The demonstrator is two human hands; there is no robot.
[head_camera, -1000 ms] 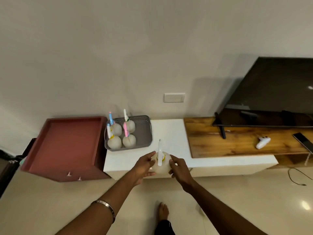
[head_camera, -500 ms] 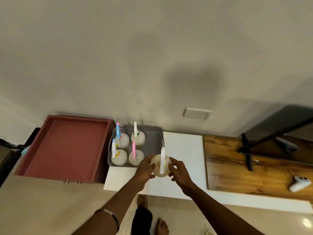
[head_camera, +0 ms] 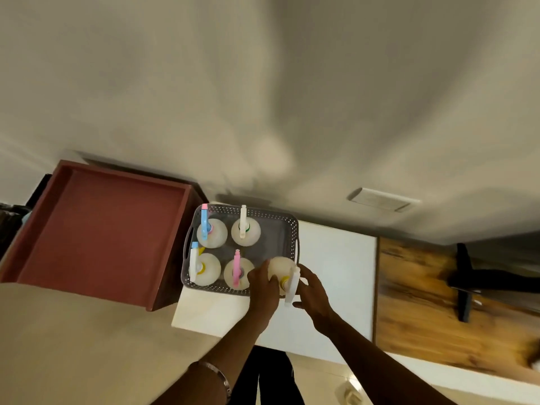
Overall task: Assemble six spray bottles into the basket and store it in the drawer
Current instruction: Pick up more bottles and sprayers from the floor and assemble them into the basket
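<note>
A grey perforated basket [head_camera: 271, 214] stands on the white cabinet top [head_camera: 336, 258]. Several round pale spray bottles stand upright in it, among them one with a blue sprayer [head_camera: 211, 232], one with a white sprayer [head_camera: 246, 231] and one with a pink sprayer [head_camera: 238, 272]. My left hand [head_camera: 263, 283] and my right hand [head_camera: 314, 293] hold another bottle with a white sprayer [head_camera: 282, 268] between them, tilted, over the basket's front right corner. The red open drawer [head_camera: 96, 235] lies to the left of the basket.
A wooden board [head_camera: 423, 296] with a black TV stand foot [head_camera: 464, 282] lies to the right on the cabinet. The wall rises right behind the basket, with a white wall plate [head_camera: 380, 198]. My legs and the tiled floor are below.
Both hands have carried the white-sprayer bottle from the cabinet's front edge up and left to the basket's right side. The camera has tilted down and moved closer.
</note>
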